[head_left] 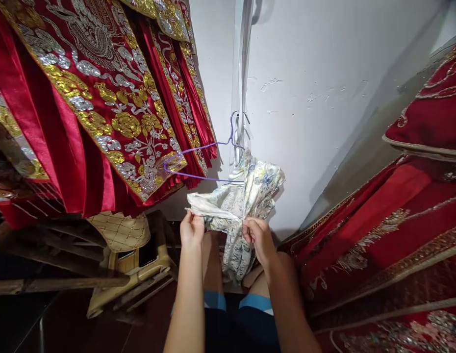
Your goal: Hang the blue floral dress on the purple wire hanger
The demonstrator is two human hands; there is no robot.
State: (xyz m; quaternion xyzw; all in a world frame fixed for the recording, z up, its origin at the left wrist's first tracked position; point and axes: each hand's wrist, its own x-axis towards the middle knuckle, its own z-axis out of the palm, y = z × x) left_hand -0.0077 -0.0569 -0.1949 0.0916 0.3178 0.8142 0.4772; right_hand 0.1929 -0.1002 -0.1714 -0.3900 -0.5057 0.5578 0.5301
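Observation:
A white garment with a pale blue and yellow floral print [263, 177] hangs on the right half of a purple wire hanger [198, 147]. The hanger's left arm is bare and sticks out toward the red costume. My left hand [192, 226] pinches the garment's left edge, below the bare hanger arm. At the garment's middle, my right hand [256, 234] is closed on its front, fingers pressed together on the cloth. The lower part of the garment drops between my knees. What the hanger hook catches on is hard to make out.
Red costumes with gold and silver sequins [125, 117] hang at the left. Another red embroidered garment [397, 211] stands close on the right. A bamboo chair [139, 277] is at lower left. A white wall [305, 63] with a vertical metal strip [241, 59] rises ahead.

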